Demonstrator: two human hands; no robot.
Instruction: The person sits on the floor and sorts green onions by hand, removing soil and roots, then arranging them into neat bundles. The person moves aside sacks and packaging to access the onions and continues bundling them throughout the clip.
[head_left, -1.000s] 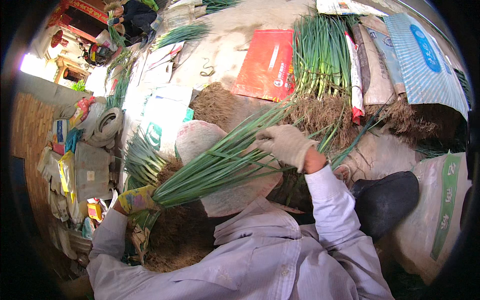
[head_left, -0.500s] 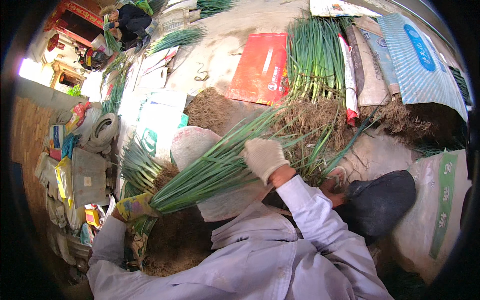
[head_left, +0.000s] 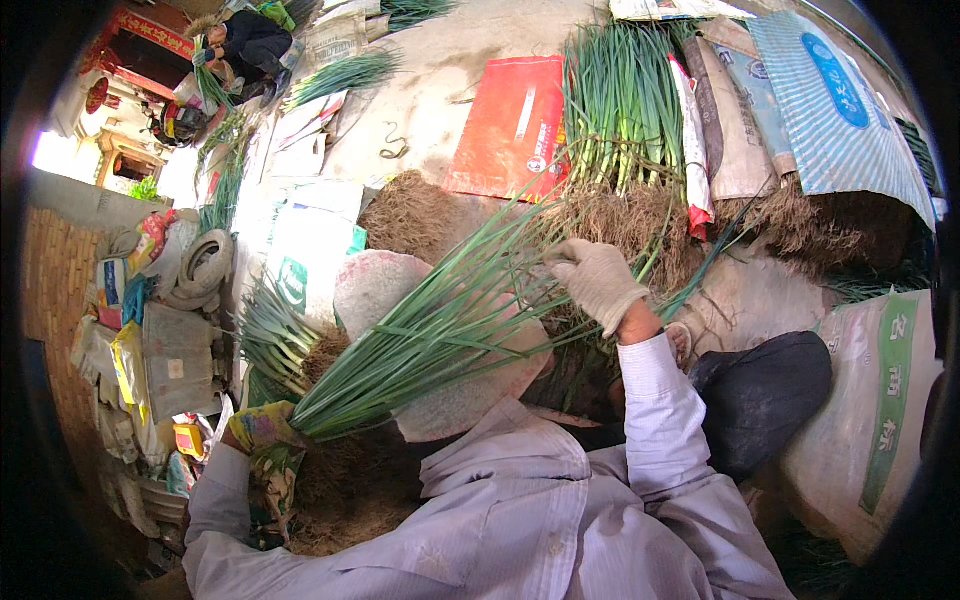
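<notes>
A long bunch of green onions [head_left: 420, 345] slants across my lap, leaf tips toward the upper right. My left hand [head_left: 268, 425], in a yellow patterned glove, is closed around its lower end at the left; the root end is hidden behind the hand. My right hand [head_left: 600, 285], in a cream knit glove, is beside the leaf tips with its fingers curled together. Anything inside those fingers is too small to make out. A smaller bundle of green onions [head_left: 275, 340] with white stems and brown roots lies just beyond my left hand.
Stacked green onions [head_left: 625, 110] lie roots toward me between a red sack [head_left: 508, 125] and a blue striped sack [head_left: 840, 110]. A pale round cushion [head_left: 375, 285] is ahead. A dark-covered knee [head_left: 765, 405] is at right. Another person [head_left: 250, 50] crouches far left, holding onions.
My right hand has moved right, off the middle of the leaves to beyond their tips. The leaves are spread looser. My left hand keeps its hold, slightly lower.
</notes>
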